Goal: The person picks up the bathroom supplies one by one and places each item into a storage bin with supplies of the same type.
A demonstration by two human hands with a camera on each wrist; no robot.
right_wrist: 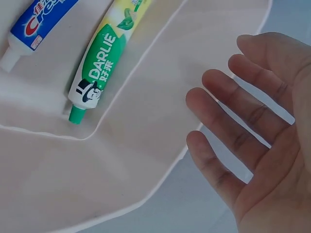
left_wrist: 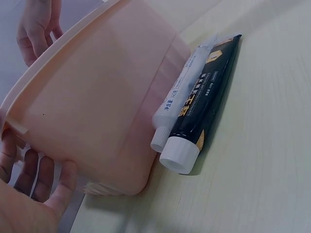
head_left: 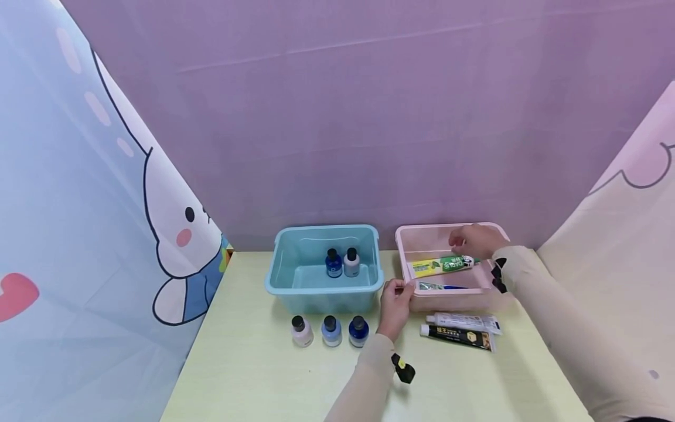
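Note:
My left hand point(head_left: 395, 308) holds the near left corner of the pink basket point(head_left: 448, 303), its fingers point(left_wrist: 43, 179) bent at the rim and the short side. My right hand point(right_wrist: 265, 107) hovers over the basket's far right part, fingers loosely spread and nothing in them. Inside the basket lie a yellow-and-green Darlie toothpaste tube point(right_wrist: 101, 63) and a blue-and-white Crest toothpaste tube point(right_wrist: 41, 22), side by side. On the table before the basket are a white toothpaste tube point(left_wrist: 182, 87) and a black toothpaste tube point(left_wrist: 208, 92) with a white cap, close together.
Left of the pink basket stands a blue basket point(head_left: 327, 300) with a dark blue bottle point(head_left: 334, 265) and a white bottle point(head_left: 351, 264) inside. Before it stand a pale pink bottle point(head_left: 302, 332), a light blue bottle point(head_left: 331, 332) and a dark blue bottle point(head_left: 358, 332). A purple curtain point(head_left: 337, 117) hangs behind.

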